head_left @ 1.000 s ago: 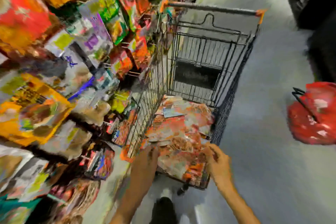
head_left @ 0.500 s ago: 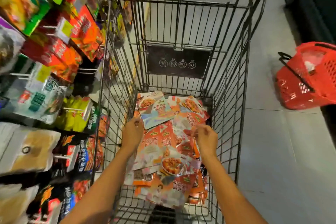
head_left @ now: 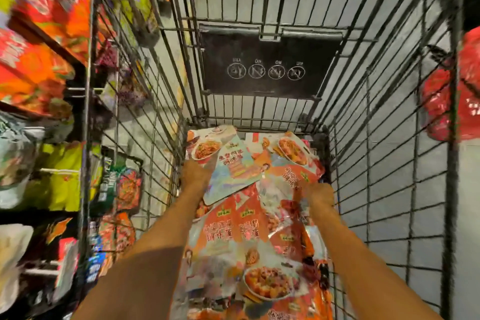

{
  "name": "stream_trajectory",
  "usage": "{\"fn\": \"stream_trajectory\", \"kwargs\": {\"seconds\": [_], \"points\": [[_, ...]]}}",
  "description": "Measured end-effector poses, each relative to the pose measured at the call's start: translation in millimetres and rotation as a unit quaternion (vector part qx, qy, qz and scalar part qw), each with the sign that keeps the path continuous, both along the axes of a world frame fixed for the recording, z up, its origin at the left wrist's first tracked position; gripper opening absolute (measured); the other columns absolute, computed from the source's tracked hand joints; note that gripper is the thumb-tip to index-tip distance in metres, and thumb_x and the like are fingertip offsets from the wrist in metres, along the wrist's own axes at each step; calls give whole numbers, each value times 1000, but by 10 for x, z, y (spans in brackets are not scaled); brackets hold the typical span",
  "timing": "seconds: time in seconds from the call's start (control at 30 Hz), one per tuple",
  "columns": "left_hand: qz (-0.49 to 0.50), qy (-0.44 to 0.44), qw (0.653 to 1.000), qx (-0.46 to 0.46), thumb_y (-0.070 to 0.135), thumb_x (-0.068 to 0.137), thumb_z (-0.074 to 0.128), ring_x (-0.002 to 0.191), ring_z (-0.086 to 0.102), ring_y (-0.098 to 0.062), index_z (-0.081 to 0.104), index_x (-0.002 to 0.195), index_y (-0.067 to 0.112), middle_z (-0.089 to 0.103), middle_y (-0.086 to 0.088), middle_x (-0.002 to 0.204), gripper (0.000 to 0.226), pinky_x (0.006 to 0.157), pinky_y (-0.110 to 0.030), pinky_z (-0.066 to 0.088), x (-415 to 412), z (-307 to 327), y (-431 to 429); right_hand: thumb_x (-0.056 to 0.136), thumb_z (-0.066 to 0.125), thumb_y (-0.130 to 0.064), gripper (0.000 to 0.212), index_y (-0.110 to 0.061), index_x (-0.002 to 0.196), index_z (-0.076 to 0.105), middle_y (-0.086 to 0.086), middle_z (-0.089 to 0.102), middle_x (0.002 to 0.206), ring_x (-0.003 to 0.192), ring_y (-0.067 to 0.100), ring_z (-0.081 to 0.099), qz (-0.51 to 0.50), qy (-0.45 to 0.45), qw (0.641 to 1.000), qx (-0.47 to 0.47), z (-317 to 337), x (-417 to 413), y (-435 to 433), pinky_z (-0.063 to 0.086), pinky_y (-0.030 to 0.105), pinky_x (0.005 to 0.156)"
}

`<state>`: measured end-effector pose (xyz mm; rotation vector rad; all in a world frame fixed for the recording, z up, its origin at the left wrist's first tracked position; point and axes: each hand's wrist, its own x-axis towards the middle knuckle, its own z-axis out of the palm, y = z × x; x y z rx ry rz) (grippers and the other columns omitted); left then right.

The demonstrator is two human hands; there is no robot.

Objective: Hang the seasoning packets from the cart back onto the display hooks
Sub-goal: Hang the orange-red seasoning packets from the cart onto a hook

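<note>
black wire cart (head_left: 267, 41) stands on the grey floor (head_left: 467, 215). its bottom is covered in a messy overlapping pile of orange-red seasoning packets (head_left: 233, 231), with a pale blue packet (head_left: 233, 171) on top toward the far end.

Fingers of left hand (head_left: 194, 175) and right hand (head_left: 319, 196) hidden among seasoning packets (head_left: 233, 228); shelf packets (head_left: 44, 8) blurred.

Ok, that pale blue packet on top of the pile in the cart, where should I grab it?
Probably the near left corner of the pale blue packet, from the left, beside the left hand: it lies flat on top, that corner uncovered.
</note>
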<state>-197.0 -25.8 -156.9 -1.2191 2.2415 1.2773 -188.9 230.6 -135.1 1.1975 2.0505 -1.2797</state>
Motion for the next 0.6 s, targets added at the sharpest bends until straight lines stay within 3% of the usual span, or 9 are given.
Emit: {"fn": "stream_trajectory", "kwargs": {"seconds": [0.03,0.1,0.17,0.2,0.3,0.37,0.43,0.5,0.6], "points": [[8,-13,1000,4,55,75,70,103,61,-35,59,114,0,63,-21,116,69,82,-39,52,-57,-33,-4,88,65,-20,13,-8,84,60,16,61,99,72,23,60,-13,-3,1000,7,-14,-44,-26,51,20,60],[28,-44,999,7,53,71,75,113,57,-36,52,126,-3,59,-22,125,83,91,-47,50,-132,-92,-29,80,75,-24,51,5,117,55,21,61,121,104,33,62,-40,-17,999,27,-94,-113,-53,52,29,80],[31,-62,998,-5,46,70,79,111,60,-33,55,123,-2,61,-20,122,75,87,-43,53,-165,-116,-51,76,79,-27,69,6,128,49,22,59,126,112,34,60,-56,-43,997,14,-149,-134,-69,52,29,73],[39,-64,997,12,36,72,80,110,60,-33,55,122,-2,61,-20,121,68,83,-40,53,-174,-133,-69,74,80,-27,69,5,127,50,21,60,125,111,34,60,-62,-52,997,-3,-161,-140,-81,52,29,70],[117,-73,981,137,4,73,79,112,59,-35,54,122,-4,59,-23,122,55,83,-44,53,-199,-145,-119,69,84,-16,60,4,118,57,22,64,118,103,35,63,-133,-38,989,-62,-180,-167,-85,54,47,87],[160,-86,965,190,-7,73,74,99,64,-33,57,110,-5,63,-23,114,40,86,-47,54,-212,-125,-152,69,84,-10,50,3,112,61,20,67,110,93,30,65,-167,-28,980,-106,-175,-183,-81,54,45,84],[175,-90,953,232,-13,75,68,65,67,-27,59,85,-2,70,-19,84,17,58,-34,58,-230,-84,-158,70,82,-6,40,-1,104,62,18,68,103,87,30,66,-196,-27,968,-157,-146,-208,-83,56,44,78],[170,-96,940,279,-14,80,60,41,62,-22,56,75,0,66,-10,52,15,36,-24,49,-230,4,-149,73,78,-2,30,-5,97,61,17,67,97,84,30,66,-205,-19,960,-191,-126,-254,-84,57,43,72],[159,-105,923,334,-11,84,49,61,64,-28,58,81,1,67,-12,55,15,52,-31,55,-234,59,-157,81,65,3,26,-8,104,59,15,67,93,83,30,65,-206,-14,946,-250,-108,-300,-115,55,46,81]]}}
